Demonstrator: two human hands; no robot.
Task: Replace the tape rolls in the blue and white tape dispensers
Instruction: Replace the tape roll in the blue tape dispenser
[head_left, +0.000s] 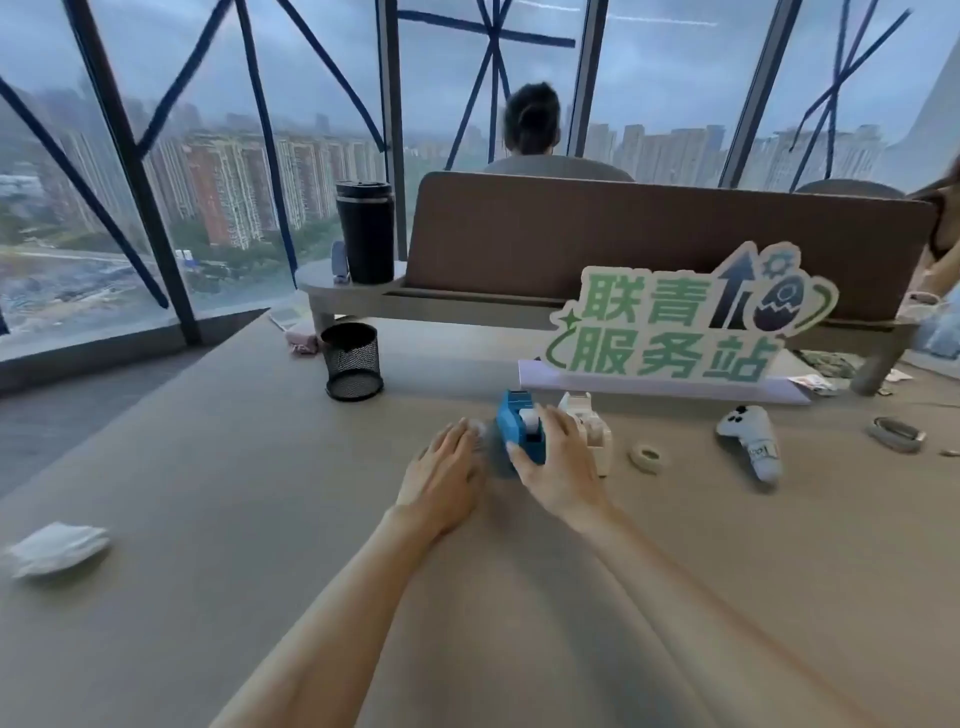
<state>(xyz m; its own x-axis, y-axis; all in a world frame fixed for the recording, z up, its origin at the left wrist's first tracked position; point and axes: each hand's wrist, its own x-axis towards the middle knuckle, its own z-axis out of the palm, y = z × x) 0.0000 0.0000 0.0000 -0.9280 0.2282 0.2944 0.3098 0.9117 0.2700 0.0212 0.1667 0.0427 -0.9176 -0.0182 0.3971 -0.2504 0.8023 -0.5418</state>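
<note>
A blue tape dispenser (519, 428) stands on the grey table (218, 467) in front of a green-lettered sign. My right hand (558, 462) grips it from the right side, thumb at its front. Just behind my right hand stands a white tape dispenser (592, 423), partly hidden by my fingers. My left hand (447, 467) lies to the left of the blue dispenser, its fingertips over something small and pale that is too blurred to tell. A loose roll of tape (645, 458) lies flat on the table to the right of the white dispenser.
A black mesh pen cup (352, 361) stands at the back left. A white game controller (753, 436) and a grey ring (896, 432) lie at the right. The sign (675, 322) is close behind the dispensers. A folded white cloth (57, 548) lies near left. A person sits beyond the brown divider (623, 234).
</note>
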